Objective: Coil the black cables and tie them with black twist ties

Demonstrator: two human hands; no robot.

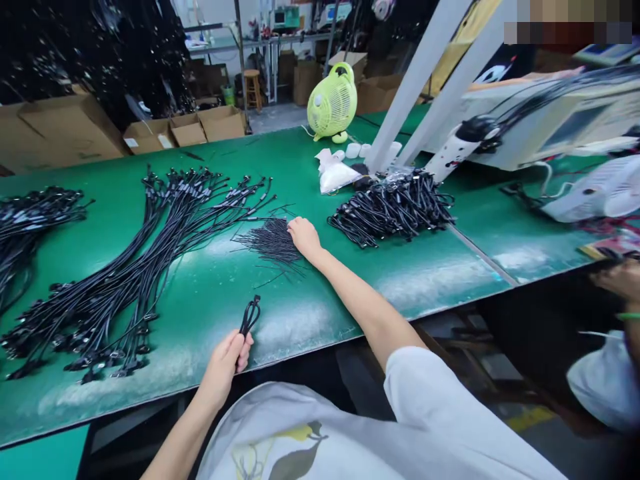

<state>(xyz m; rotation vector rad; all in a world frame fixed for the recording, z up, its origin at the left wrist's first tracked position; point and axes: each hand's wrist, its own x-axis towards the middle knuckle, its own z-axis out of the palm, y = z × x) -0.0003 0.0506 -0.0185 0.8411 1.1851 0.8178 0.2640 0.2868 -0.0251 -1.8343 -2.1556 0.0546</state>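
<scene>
My left hand (225,363) is closed round a folded black cable (249,315) near the front edge of the green table (210,293); the cable's loop sticks up above my fingers. My right hand (303,238) reaches forward with its fingers down on a small heap of thin black ties (270,243) in the middle of the table. A long spread of black cables (145,260) lies to the left of both hands. A tangled pile of coiled black cables (395,207) lies to the right of my right hand.
More black cables (30,220) lie at the far left. A green fan (333,101), a white bag (336,175), white slanted posts (425,80) and a machine (540,127) stand at the back right. Cardboard boxes (185,127) line the far side. Another person's white sleeve (607,380) shows at right.
</scene>
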